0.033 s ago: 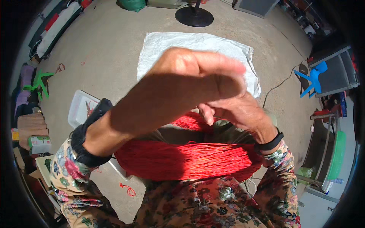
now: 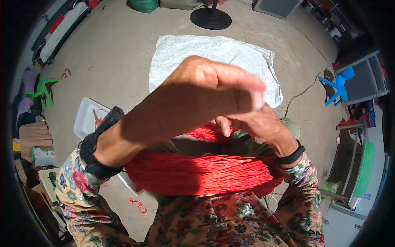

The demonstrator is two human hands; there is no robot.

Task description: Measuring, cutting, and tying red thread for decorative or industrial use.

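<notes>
My left hand (image 2: 197, 92) is raised close in front, bent over at the wrist, with its thumb and fingers pressed together and pointing right. Just beyond and below its fingertips is my right hand (image 2: 267, 126), partly covered by the left. One curled fingertip shows under the left hand; most other right fingers are hidden. What either hand pinches cannot be made out. Across my lap lies a thick bundle of red cord (image 2: 230, 175), below both hands. More red cord (image 2: 210, 132) shows between my knees, partly behind the left hand.
A white woven sheet (image 2: 214, 47) lies on the floor ahead. At left stands a white plastic tub (image 2: 84, 117) holding scissors and red scraps. A blue stool (image 2: 340, 85) is on the right, a green one (image 2: 44, 90) on the left. A black round base (image 2: 210, 19) stands at the back.
My left hand has shifted slightly down and to the right. My right hand has moved slightly left. The red bundle lies still.
</notes>
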